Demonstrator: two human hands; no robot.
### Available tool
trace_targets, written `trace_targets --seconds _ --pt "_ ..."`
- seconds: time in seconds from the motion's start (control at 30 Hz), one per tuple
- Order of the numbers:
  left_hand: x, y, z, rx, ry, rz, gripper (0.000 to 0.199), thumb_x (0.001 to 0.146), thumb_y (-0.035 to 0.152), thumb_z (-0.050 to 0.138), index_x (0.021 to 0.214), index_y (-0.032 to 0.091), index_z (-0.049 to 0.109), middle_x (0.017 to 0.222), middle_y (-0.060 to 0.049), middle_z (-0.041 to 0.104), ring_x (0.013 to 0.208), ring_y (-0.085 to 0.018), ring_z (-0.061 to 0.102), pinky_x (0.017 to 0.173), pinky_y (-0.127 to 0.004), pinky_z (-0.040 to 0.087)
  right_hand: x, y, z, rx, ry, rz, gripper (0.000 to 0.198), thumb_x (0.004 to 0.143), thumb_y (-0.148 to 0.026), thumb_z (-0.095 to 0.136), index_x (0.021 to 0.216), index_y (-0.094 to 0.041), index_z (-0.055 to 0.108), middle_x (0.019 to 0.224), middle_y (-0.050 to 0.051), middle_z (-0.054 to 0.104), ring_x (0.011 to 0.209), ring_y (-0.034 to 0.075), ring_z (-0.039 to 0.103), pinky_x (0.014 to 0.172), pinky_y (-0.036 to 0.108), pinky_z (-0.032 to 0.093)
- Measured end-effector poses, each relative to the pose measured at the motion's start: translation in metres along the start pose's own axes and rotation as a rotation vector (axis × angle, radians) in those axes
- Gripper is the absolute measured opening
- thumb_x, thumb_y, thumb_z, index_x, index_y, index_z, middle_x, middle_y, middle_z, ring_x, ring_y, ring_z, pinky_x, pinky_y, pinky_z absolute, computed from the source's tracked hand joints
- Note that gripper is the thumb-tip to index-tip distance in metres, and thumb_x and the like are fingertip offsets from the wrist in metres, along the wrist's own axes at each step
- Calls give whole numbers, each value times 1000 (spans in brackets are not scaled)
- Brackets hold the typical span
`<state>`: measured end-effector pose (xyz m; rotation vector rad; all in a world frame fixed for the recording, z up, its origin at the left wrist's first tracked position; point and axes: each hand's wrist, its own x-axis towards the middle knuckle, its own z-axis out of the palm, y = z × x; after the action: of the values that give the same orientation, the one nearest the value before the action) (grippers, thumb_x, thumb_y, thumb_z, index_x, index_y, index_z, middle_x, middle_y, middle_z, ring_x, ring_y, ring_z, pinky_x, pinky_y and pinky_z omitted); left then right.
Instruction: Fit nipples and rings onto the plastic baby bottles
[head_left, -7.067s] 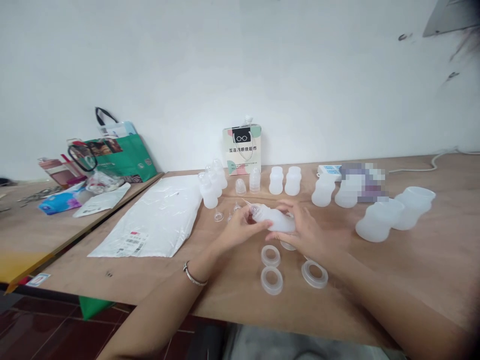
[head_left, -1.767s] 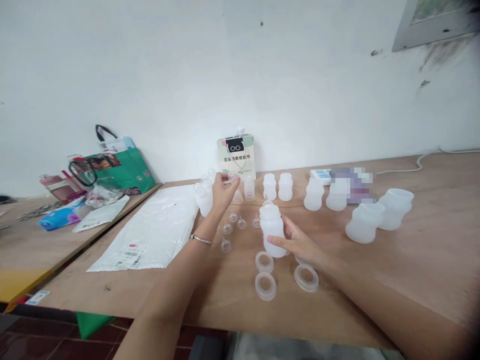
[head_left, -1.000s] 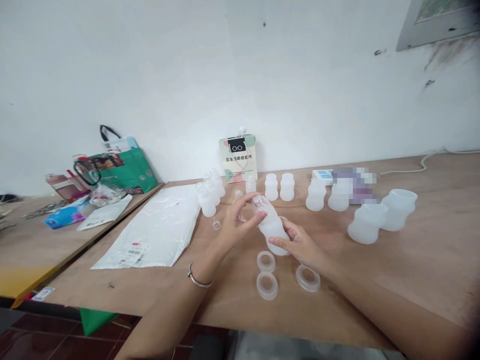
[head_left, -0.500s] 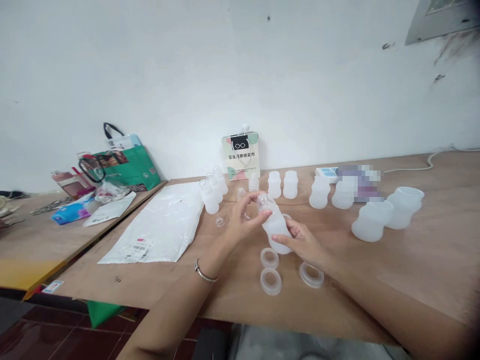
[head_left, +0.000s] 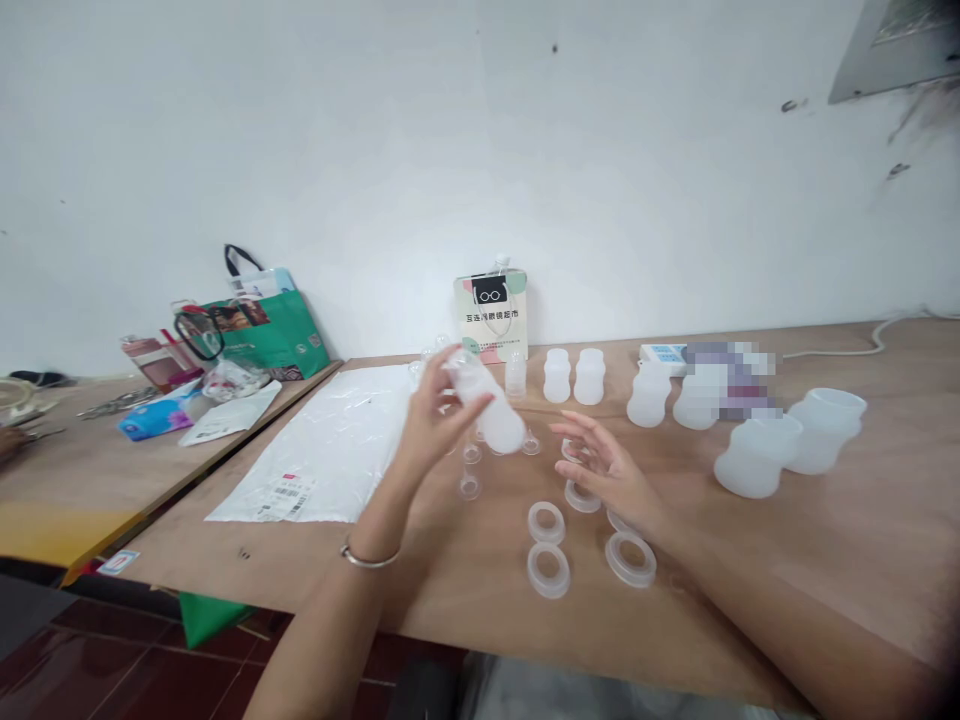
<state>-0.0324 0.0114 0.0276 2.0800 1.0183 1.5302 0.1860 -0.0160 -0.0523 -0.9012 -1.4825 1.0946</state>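
Fingers (head_left: 450, 385) grip bottle (head_left: 487, 410) (tilted).

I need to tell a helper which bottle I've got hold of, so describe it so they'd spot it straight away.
Start at the glasses bag standing against the wall on the table. Just in front of it, the left hand holds a bottle up. It is the only bottle off the table, tilted, while the others stand upright.

Wooden table (head_left: 862, 560) carries translucent rings (head_left: 548, 569) up front and white plastic bottles (head_left: 574, 376) along the back. A flat plastic bag (head_left: 330, 445) lies left, paper gift bag (head_left: 491, 315) against the wall.
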Motion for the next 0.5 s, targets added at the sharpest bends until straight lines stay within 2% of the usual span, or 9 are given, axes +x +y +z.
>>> trace_targets --seconds 0.13,0.23,0.33,0.5 --pt "-1 -33 -52 504 91 -152 63 69 42 62 125 24 37 92 -6 61 79 -19 60 68 -31 49 2 3 -2 -35 81 11 46 72 -41 62 114 -28 47 120 6 54 111 20 49 97 40 36" --pt "-8 -57 -72 777 84 -240 64 69 46 60 124 24 36 89 -6 62 77 -22 61 69 -35 47 6 3 -3 -23 125 -6 41 72 -41 62 108 -26 50 114 7 57 106 19 52 95 39 38" --pt "-15 -71 -76 863 97 -283 67 69 49 58 125 22 33 89 -7 62 81 -24 60 70 -35 46 9 5 -5 -8 152 -18 39 71 -41 62 104 -24 51 109 7 58 102 19 54 91 39 41" --pt "-19 -80 -71 832 116 -307 67 68 47 60 124 21 34 90 -7 61 82 -23 60 69 -33 46 12 6 -14 -69 201 -37 36 71 -41 62 100 -23 52 104 6 59 98 19 55 89 39 42"
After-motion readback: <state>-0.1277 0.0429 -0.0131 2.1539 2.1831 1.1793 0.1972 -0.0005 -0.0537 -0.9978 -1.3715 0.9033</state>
